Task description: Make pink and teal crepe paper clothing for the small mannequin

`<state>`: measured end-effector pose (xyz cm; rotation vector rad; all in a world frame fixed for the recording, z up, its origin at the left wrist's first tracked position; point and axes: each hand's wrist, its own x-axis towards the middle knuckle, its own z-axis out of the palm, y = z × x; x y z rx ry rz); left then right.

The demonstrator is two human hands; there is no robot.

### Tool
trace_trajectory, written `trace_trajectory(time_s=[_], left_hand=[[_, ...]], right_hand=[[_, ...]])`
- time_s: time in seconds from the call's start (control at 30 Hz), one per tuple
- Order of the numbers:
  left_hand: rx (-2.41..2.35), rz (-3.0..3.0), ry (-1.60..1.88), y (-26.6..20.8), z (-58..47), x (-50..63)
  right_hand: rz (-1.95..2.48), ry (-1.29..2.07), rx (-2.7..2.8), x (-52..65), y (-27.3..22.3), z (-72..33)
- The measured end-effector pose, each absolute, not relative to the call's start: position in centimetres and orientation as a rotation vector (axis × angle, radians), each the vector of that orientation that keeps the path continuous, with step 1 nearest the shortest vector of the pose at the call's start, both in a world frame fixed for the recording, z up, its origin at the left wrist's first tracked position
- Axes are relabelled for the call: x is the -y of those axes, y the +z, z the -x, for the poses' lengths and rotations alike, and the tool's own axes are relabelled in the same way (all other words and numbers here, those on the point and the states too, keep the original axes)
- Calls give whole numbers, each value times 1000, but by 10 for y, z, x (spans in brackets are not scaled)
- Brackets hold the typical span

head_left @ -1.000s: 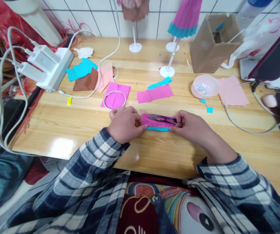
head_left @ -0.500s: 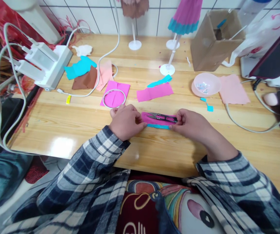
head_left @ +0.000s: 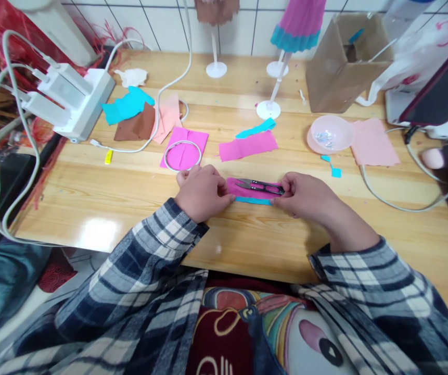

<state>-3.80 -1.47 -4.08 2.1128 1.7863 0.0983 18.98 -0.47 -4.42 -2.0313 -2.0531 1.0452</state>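
A pink strip (head_left: 232,186) of what looks like crepe paper lies before me, with a narrow blue strip (head_left: 252,201) along its near edge. My left hand (head_left: 203,194) is closed, thumb and fingers pinching the left end. At the right end, my right hand (head_left: 304,194) pinches the strips with thumb and fingertips. Black thread snips (head_left: 260,186) rest on top of the pink strip, blades toward the left. Their handle end reaches my right fingertips; whether those fingers grip it I cannot tell.
Beyond my hands lie another pink strip (head_left: 248,146), a blue strip (head_left: 257,128) and a folded pink piece (head_left: 184,153) under a cable loop. A pink bowl (head_left: 330,134) holds small shiny bits. White stands (head_left: 268,109), a cardboard box (head_left: 327,78) and a power strip (head_left: 94,99) stand farther back.
Almost nothing differs. The view has shifted very slightly, while both hands keep their hold at the two ends of the strips and the snips stay on top.
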Motion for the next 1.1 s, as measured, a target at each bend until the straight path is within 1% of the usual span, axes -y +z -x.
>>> trace_trajectory(time_s=[0.2, 0.3, 0.47, 0.6, 0.67, 0.77, 0.93, 1.0, 1.1], left_hand=[[-1785, -2111, 82, -39, 37, 14], [-1782, -2117, 77, -40, 38, 15], [-1761, -2157, 105, -42, 42, 17], [-1749, -2171, 111, -42, 45, 17], [-1746, -2173, 92, -40, 45, 17], [-1761, -2183, 52, -37, 44, 17], [-1773, -2175, 0, -32, 42, 16], [-1758, -2177, -19, -32, 42, 13], [-1734, -2167, -33, -32, 45, 9]], right_hand=[[2097, 1200, 1976, 3, -40, -187], [2114, 1199, 1970, 3, -39, -185], [1993, 1303, 1929, 4, -46, -187], [1917, 1247, 1885, 8, -48, -202], [1914, 1133, 1899, 13, -45, -212], [1852, 805, 1981, 28, -41, -222], [1364, 324, 2419, 54, -45, -220], [1252, 211, 2570, 58, -52, -220], [1225, 155, 2661, 57, -62, -223]])
